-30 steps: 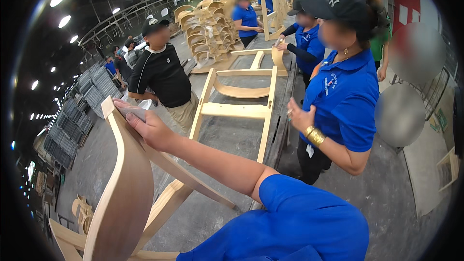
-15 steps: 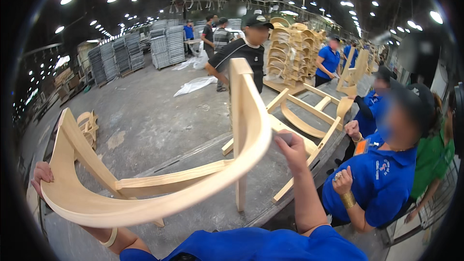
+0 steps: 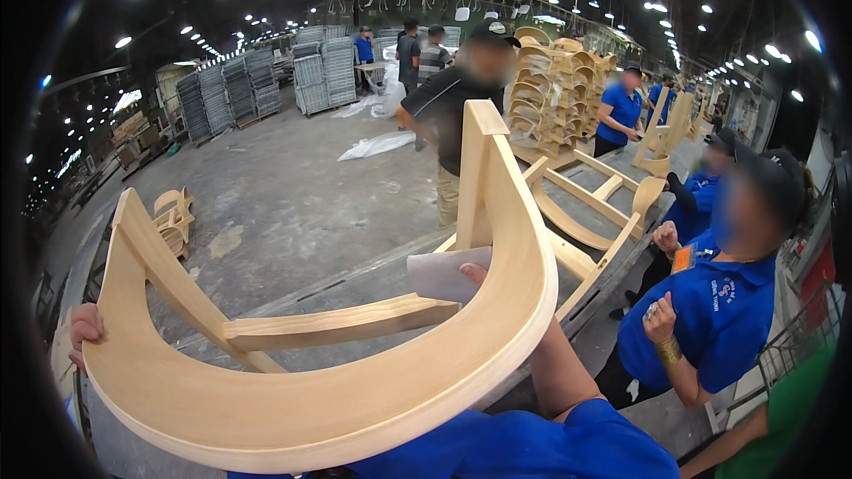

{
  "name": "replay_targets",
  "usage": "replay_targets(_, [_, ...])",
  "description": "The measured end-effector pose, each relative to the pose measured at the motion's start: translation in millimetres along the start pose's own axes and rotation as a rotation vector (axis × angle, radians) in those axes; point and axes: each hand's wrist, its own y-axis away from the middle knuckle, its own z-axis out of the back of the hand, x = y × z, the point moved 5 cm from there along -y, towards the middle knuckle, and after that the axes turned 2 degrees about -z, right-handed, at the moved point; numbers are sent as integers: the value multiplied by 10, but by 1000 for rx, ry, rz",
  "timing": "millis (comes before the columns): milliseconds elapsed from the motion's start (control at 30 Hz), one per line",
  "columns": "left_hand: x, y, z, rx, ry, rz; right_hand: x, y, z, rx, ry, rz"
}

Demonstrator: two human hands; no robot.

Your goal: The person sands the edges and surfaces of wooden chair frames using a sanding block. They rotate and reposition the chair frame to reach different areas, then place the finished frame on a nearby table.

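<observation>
A pale wooden chair frame point(image 3: 293, 399) with a wide, curved back rail fills the near side, two legs standing up and a crossbar joining them. My left hand point(image 3: 86, 333) is closed round the rail's outer edge at the far left. Inside the curve, by the right leg, a grey sheet that looks like sandpaper point(image 3: 435, 277) is in my right hand point(image 3: 477, 273). Only the thumb shows clearly; the rail hides the other fingers. Most of the sheet lies to the left of the thumb.
Another wooden frame point(image 3: 590, 204) lies on the grey worktable point(image 3: 355, 282) to the right. Co-workers in blue shirts point(image 3: 701, 302) stand close at the right, and a person in black point(image 3: 444, 111) stands across the table. Stacked curved chair parts point(image 3: 559, 89) rise behind.
My right hand has gone from outside the rail to inside the curve, bringing the grey sheet. The chair frame has tilted, showing more of the rail's inner face. My left hand keeps its hold.
</observation>
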Motion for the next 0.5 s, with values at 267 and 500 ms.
replay_targets(267, [-549,1571,-653,606,-414,-277,-358,21,-499,-61,100,118])
replay_targets(500, [-352,2307,-2057,1072,62,30,-826,45,-573,-60,-179,-96])
